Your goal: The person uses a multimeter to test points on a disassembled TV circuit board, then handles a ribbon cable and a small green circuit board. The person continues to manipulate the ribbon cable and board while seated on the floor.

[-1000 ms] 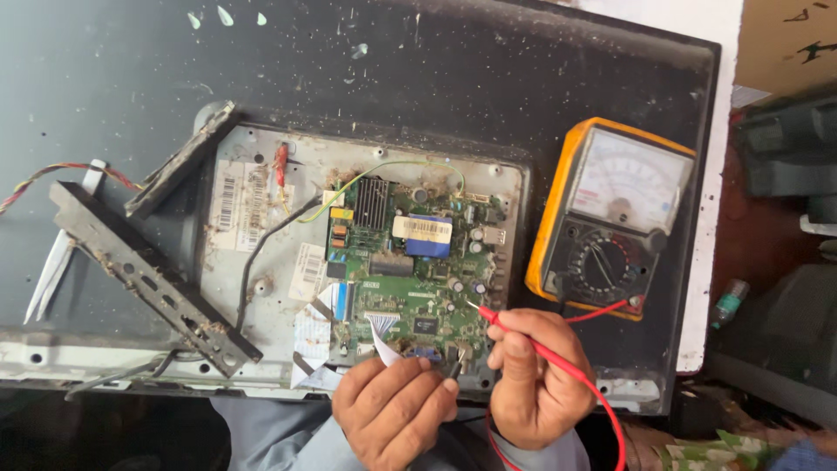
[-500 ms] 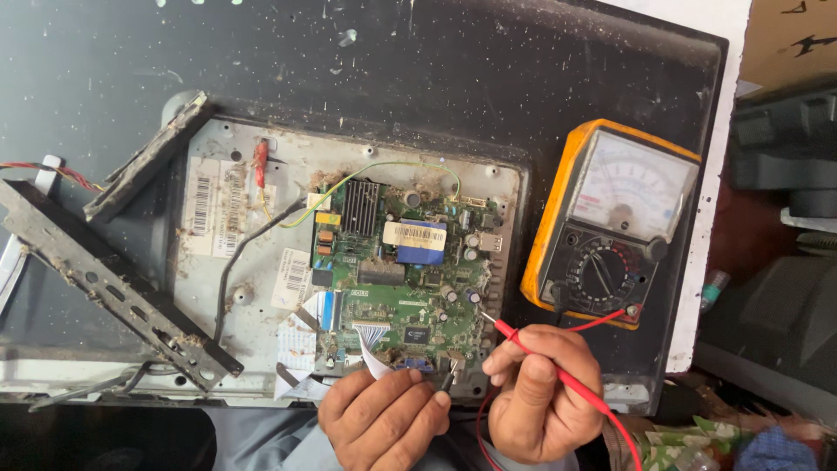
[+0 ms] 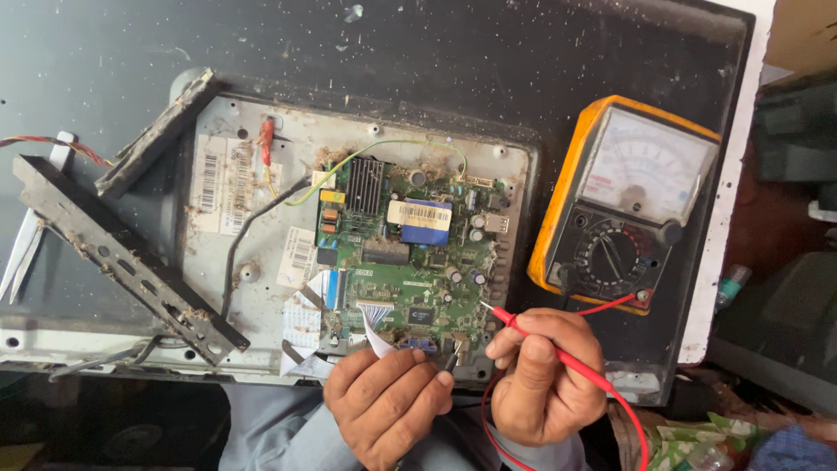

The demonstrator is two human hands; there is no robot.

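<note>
Since the earlier frame our view has slid a little, so the board (image 3: 410, 257) and meter (image 3: 629, 202) sit further right and lower, while our hands have barely shifted along the board's near edge. We count two hands, two probes, one meter, one green board and one grey metal plate (image 3: 253, 231) under it. Our right hand (image 3: 547, 377) is closed around the red probe (image 3: 558, 351), pinched between thumb and fingers, its metal tip touching the board at its right edge. Our left hand (image 3: 388, 403) is curled narrow around the black probe (image 3: 452, 356), of which only the tip end shows past the knuckles, resting on the board's near edge; the rest is hidden in the fist. One red lead (image 3: 610, 307) runs from the probe to the meter's lower right socket, and a black lead leaves the lower left socket; where it goes we cannot follow. Two dusty black bars (image 3: 122, 257) lie crossed over the plate's left side. White ribbon cables (image 3: 307, 324) fan out beside the board, their number hard to make out. The dark panel (image 3: 488, 61) under everything is cut off at the top and left, and our forearms are cut off below.
</note>
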